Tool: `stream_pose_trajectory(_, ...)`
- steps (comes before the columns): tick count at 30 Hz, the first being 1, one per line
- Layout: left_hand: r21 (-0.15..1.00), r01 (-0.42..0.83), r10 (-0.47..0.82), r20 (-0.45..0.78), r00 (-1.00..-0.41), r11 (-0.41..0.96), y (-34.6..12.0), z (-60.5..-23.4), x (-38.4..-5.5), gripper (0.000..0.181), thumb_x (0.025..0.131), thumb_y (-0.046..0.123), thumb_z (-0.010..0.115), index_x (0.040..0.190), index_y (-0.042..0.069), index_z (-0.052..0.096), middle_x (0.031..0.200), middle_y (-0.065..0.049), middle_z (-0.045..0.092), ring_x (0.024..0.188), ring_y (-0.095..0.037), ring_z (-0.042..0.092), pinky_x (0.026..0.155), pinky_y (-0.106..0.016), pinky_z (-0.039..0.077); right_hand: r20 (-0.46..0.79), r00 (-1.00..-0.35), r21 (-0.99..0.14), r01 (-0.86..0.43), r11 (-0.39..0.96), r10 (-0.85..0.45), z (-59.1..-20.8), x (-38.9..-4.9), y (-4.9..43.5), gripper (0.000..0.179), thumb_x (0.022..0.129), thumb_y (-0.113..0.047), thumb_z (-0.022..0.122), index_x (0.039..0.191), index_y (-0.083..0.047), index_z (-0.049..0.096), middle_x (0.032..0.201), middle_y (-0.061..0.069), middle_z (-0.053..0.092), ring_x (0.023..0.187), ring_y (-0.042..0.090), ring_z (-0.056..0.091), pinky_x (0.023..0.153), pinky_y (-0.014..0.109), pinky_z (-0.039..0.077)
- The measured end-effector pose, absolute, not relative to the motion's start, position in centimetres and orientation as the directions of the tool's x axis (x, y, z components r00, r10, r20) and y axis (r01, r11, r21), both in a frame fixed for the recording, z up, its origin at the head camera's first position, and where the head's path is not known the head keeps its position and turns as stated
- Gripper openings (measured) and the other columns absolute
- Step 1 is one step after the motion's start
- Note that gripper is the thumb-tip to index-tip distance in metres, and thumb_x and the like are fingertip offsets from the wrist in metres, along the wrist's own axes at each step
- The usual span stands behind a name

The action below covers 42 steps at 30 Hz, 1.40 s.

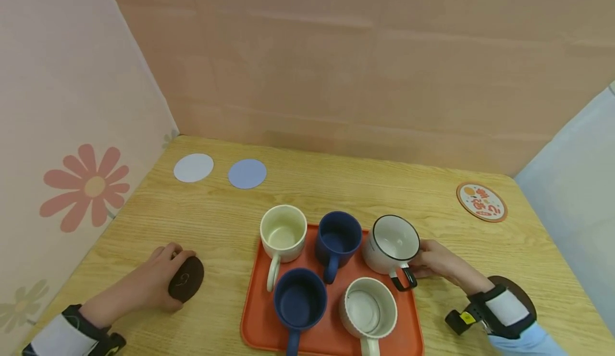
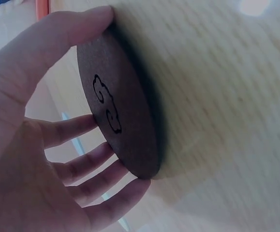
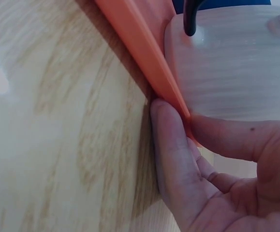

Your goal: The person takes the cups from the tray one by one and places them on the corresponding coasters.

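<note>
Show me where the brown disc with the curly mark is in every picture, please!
Head: the brown disc is at the lower left, in the left hand.
Left wrist: the brown disc is big, a bit left of the middle, held by its edge.
Right wrist: it isn't in this picture.
Shared landmark: the wood-grain table shows in all three.

curl-patterned dark brown coaster [image 1: 186, 279], red-orange tray [image 1: 258, 309], black-rimmed white mug [image 1: 378, 257]
</note>
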<state>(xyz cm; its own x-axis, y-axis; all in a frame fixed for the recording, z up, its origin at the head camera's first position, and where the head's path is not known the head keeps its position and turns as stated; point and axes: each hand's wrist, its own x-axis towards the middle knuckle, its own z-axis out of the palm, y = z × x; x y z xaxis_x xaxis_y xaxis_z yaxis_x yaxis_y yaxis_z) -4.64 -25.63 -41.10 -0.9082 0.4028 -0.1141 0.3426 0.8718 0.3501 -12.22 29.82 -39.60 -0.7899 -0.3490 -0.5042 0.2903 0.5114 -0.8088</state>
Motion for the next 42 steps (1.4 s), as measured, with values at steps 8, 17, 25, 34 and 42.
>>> stream_pose_trajectory(8, 0.351, 0.370, 0.434, -0.121, -0.893, 0.860, -25.1, -40.8, -5.8, 0.086, 0.050, 0.032, 0.088, 0.120, 0.002, 0.050, 0.107, -0.016, 0.046, 0.095, -0.035, 0.046, 0.069, -0.047, 0.050, -0.510, -0.794, -0.800, 0.297, 0.521, -0.329, -39.7, -12.3, 29.8, 0.047, 0.088, 0.000, 0.052, 0.122, 0.025, 0.033, 0.096, 0.011, 0.063, 0.081, 0.018, 0.062, 0.069, 0.035, 0.057)
stream_pose_trajectory(17, 0.344, 0.393, 0.453, -0.113, -0.884, 0.853, -24.5, -40.5, -6.8, 0.083, 0.051, 0.029, 0.087, 0.120, 0.001, 0.050, 0.105, -0.015, 0.046, 0.095, -0.036, 0.046, 0.069, -0.047, 0.050, -0.509, -0.802, -0.798, 0.303, 0.521, -0.313, -39.7, -12.3, 29.6, 0.049, 0.086, 0.001, 0.053, 0.123, 0.025, 0.032, 0.098, 0.015, 0.064, 0.082, 0.020, 0.063, 0.069, 0.036, 0.057)
stream_pose_trajectory(25, 0.341, 0.424, 0.480, -0.094, -0.872, 0.839, -23.5, -40.5, -8.1, 0.084, 0.052, 0.028, 0.088, 0.120, -0.001, 0.049, 0.104, -0.015, 0.045, 0.093, -0.032, 0.046, 0.070, -0.045, 0.050, -0.506, -0.798, -0.802, 0.296, 0.519, -0.326, -39.7, -12.2, 29.8, 0.050, 0.086, 0.000, 0.053, 0.124, 0.025, 0.031, 0.099, 0.014, 0.063, 0.083, 0.019, 0.063, 0.069, 0.035, 0.057)
stream_pose_trajectory(34, 0.355, 0.453, 0.513, -0.094, -0.853, 0.818, -22.3, -40.2, -9.3, 0.080, 0.056, 0.024, 0.087, 0.120, -0.004, 0.049, 0.104, -0.015, 0.046, 0.093, -0.031, 0.046, 0.071, -0.044, 0.050, -0.499, -0.800, -0.810, 0.293, 0.508, -0.334, -39.7, -12.1, 29.8, 0.051, 0.087, 0.001, 0.053, 0.124, 0.025, 0.029, 0.099, 0.015, 0.064, 0.082, 0.020, 0.063, 0.067, 0.034, 0.057)
stream_pose_trajectory(42, 0.359, 0.454, 0.519, -0.108, -0.848, 0.816, -21.6, -40.1, -10.3, 0.080, 0.056, 0.024, 0.087, 0.121, -0.003, 0.048, 0.105, -0.015, 0.046, 0.094, -0.030, 0.046, 0.073, -0.044, 0.051, -0.497, -0.795, -0.814, 0.287, 0.506, -0.348, -39.9, -12.2, 30.0, 0.051, 0.087, 0.001, 0.053, 0.125, 0.025, 0.029, 0.099, 0.013, 0.064, 0.081, 0.019, 0.063, 0.067, 0.033, 0.057)
